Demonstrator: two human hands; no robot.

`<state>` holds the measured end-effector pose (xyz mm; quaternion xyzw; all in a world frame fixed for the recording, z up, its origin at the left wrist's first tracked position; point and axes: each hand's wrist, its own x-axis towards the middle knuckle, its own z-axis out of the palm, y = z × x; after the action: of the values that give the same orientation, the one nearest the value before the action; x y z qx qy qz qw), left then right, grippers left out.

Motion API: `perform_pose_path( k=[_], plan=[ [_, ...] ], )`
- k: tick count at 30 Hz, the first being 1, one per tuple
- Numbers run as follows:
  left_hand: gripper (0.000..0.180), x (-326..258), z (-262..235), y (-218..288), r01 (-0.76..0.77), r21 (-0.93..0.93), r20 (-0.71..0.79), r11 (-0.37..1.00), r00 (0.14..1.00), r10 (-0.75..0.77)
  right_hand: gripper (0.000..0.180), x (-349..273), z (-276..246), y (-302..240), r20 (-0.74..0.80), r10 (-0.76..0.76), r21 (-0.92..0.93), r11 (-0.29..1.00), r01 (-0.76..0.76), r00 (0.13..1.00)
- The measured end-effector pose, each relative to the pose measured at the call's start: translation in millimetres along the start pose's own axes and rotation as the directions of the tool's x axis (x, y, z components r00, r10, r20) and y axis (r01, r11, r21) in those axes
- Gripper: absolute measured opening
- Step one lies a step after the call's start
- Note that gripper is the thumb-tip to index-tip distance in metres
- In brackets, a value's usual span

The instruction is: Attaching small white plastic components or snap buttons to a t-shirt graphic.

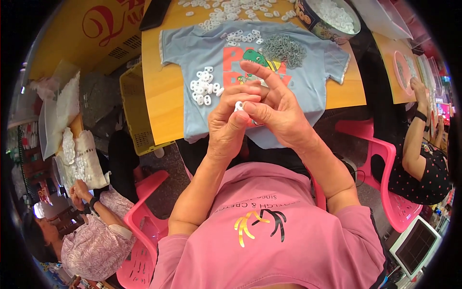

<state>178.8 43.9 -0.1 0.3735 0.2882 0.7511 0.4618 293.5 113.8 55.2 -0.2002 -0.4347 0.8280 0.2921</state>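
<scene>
Above the near edge of the table, my left hand [228, 118] and my right hand [281, 108] meet with fingertips together. Between them they pinch a small white plastic piece with dark holes [238, 106]; the fingers cover most of it. My right index finger sticks out away from the piece. Beneath my hands a blue-grey T-shirt [199, 53] with a printed front lies spread over the table. On the shirt sit a cluster of white two-holed pieces [204, 86], a smaller group of white pieces [243, 36], and a heap of small grey metal bits [284, 50], too fine to make out.
Many more white pieces [226, 12] cover the far part of the wooden table [161, 106]. A round tin [332, 19] full of them stands at the far right. A yellow crate [134, 106] is left of the table. Co-workers sit on pink chairs [380, 159] at both sides.
</scene>
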Motion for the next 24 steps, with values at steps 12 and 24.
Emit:
perform_pose_path(
  k=[12, 24],
  plan=[
    [0.030, -5, 4, 6, 0.082, -0.167, -0.027, 0.983, 0.996, -0.087, 0.070, -1, -1, -1, 0.041, 0.048, -0.016, 0.999, -0.047, 0.998],
    [0.046, -3, 8, 4, -0.027, 0.008, -0.176, 1.000, 0.984, 0.028, 0.048, 12, 1, 0, -0.003, -0.178, -0.177, 0.968, 0.175, 0.984]
  ],
)
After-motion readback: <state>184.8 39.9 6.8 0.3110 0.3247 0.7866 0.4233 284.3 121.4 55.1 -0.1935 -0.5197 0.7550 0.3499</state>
